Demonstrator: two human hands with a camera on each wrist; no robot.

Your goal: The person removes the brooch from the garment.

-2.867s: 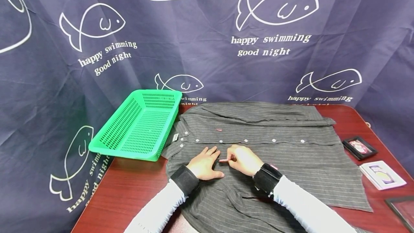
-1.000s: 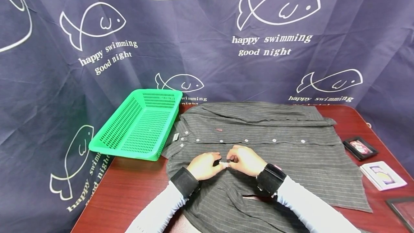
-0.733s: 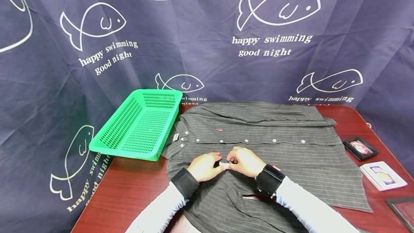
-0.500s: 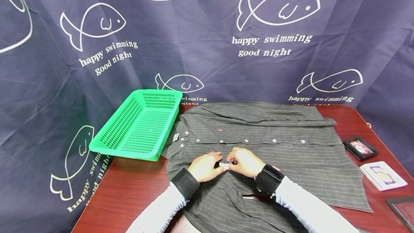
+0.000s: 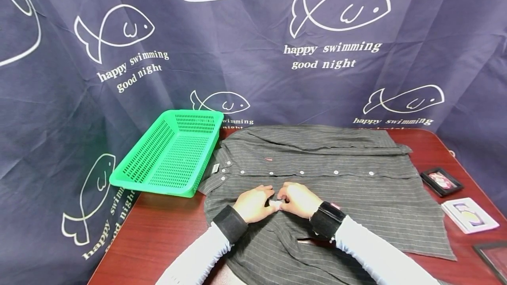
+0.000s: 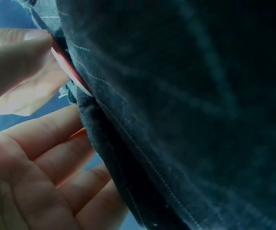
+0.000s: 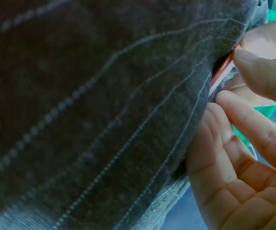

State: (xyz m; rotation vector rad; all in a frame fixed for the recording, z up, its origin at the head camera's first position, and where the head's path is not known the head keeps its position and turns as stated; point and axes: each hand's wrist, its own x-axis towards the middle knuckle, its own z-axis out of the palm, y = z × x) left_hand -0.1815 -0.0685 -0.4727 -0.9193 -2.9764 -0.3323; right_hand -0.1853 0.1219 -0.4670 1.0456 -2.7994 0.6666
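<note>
A dark grey pinstriped shirt (image 5: 356, 192) lies spread over the table, its row of white buttons running sideways. My left hand (image 5: 253, 205) and right hand (image 5: 300, 199) meet over its front, thumb tips together. Between them they hold a small flat white-and-red piece (image 5: 274, 203), thumbs at one edge and index fingers near the other. In the left wrist view its red-and-white edge (image 6: 73, 72) slants from the thumbs down to the cloth. The right wrist view shows that red edge (image 7: 222, 68) under my right thumb, with the remaining fingers curled against the fabric.
A green plastic basket (image 5: 206, 175) stands at the left beside the collar. Along the right side of the red-brown table (image 5: 158, 236) sit a small black-framed picture (image 5: 440, 181), a white card-like stack (image 5: 469, 215) and part of a dark frame (image 5: 491, 256). A patterned curtain (image 5: 257, 56) hangs behind.
My left hand lay flat while my right alone pinched the small piece; then the left fingers bent and both thumbs came together on it. Since then the hands have shifted slightly nearer me.
</note>
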